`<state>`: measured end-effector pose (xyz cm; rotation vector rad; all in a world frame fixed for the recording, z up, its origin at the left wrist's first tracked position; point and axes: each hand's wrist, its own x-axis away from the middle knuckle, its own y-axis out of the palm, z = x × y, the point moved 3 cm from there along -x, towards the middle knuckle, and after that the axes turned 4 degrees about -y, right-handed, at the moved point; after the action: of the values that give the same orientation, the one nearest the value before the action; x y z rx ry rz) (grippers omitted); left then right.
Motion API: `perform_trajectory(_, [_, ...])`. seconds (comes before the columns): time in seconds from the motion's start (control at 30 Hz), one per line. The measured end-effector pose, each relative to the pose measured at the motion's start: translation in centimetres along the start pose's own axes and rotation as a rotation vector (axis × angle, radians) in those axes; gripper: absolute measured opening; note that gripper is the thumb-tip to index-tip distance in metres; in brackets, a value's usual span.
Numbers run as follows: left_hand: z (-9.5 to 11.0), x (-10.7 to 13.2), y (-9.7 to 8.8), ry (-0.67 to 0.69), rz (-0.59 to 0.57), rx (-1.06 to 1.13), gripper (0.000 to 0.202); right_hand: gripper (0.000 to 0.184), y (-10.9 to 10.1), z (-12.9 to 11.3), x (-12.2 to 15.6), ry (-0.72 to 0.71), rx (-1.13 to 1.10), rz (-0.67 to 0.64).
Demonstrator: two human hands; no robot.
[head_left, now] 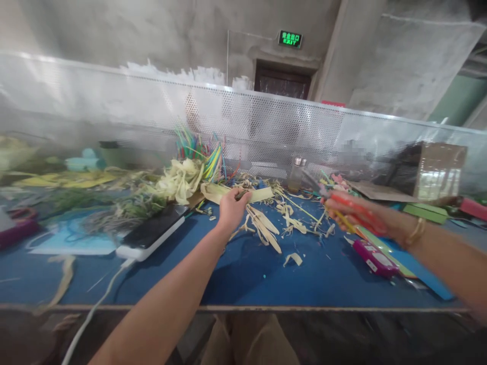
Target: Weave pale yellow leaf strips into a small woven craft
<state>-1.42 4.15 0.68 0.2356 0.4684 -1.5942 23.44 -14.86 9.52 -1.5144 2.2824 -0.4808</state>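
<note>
My left hand (pixel 233 209) is closed in a pinch on a pale corn husk strip (pixel 262 194), whose flat end sticks out to the right of the fingers. Something small and dark shows at the fingertips; its kind is unclear. Just below this hand, narrow pieces of dried husk (pixel 265 227) fan out; whether they are held or lie on the table cannot be told. Off to the right, my right hand (pixel 352 215), smeared by motion, is wrapped round red-handled scissors (pixel 357 205). Their blades point left, apart from the strip. A yellow piece shows beneath the fingers.
Husk scraps (pixel 293 259) litter the blue table (pixel 243 284). At left lies a black-screened phone (pixel 155 230) on a white cabled block. Bundled husks (pixel 182 180) and coloured stems (pixel 213 159) stand behind. A magenta device (pixel 375 258) and a bottle (pixel 297 172) are at right.
</note>
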Motion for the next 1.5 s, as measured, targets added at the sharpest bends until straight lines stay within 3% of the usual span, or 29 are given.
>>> perform_trajectory(0.07, [0.6, 0.3, -0.1, 0.012, 0.033, 0.025, 0.023, 0.033, 4.4, 1.5, 1.5, 0.102, -0.113, -0.12])
perform_trajectory(0.13, [1.0, 0.6, -0.1, 0.029, 0.048, 0.047, 0.022, 0.04, 7.6, 2.7, 1.8, 0.072, -0.123, -0.235])
perform_trajectory(0.27, [1.5, 0.9, -0.3, 0.052, 0.098, 0.104, 0.024, 0.05, 10.2, 3.9, 0.7, -0.018, 0.009, -0.27])
perform_trajectory(0.4, [1.6, 1.2, 0.1, 0.018, 0.039, 0.194, 0.022, 0.046, 10.7, 3.7, 0.1, -0.134, 0.046, -0.237])
perform_trajectory(0.6, [1.3, 1.7, 1.3, -0.02, -0.103, 0.319, 0.023, 0.046, 11.2, 3.8, 0.0, -0.154, 0.006, -0.187])
perform_trajectory(1.1, [1.0, 2.1, 1.9, -0.111, -0.142, 0.424, 0.029, 0.053, 12.0, 3.5, 0.1, -0.128, -0.157, -0.217])
perform_trajectory(1.5, [1.4, 2.3, 1.9, -0.125, -0.165, 0.451, 0.028, 0.059, 11.8, 4.5, -0.5, -0.085, -0.161, -0.199])
